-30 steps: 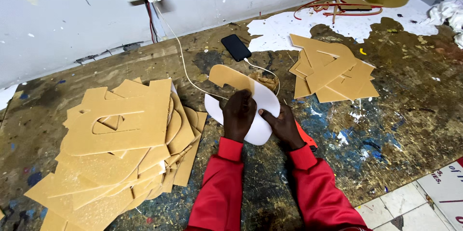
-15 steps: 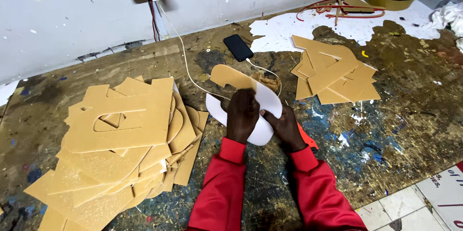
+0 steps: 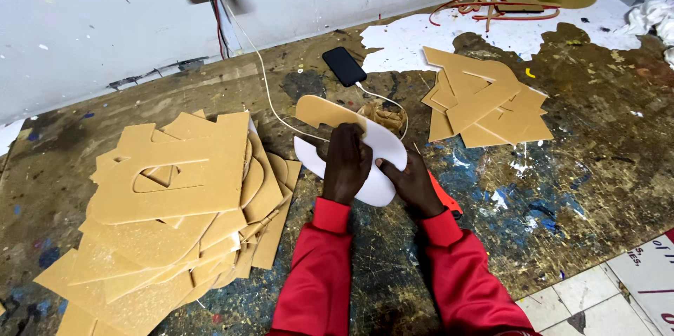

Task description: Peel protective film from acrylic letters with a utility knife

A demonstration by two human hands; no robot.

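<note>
- The bench [image 3: 576,167], paint-spattered, lay under both hands.
- A big stack [image 3: 168,195] of tan cut-outs sat just left of the left hand [image 3: 346,164].
- A smaller pile [image 3: 484,101] lay beyond and to the right of the right hand [image 3: 413,183], well apart.
- A phone [image 3: 344,66] on a white cable [image 3: 263,73] rested beyond the hands, toward the wall.
- The shape [image 3: 375,146], a curved piece with a white face and a peeled tan layer at its far end, was between the hands, directly in front.
- The left hand was closed over its middle, fingers curled; the right hand pinched its near right edge.
- Something red [image 3: 442,195] showed just right of the right hand.
</note>
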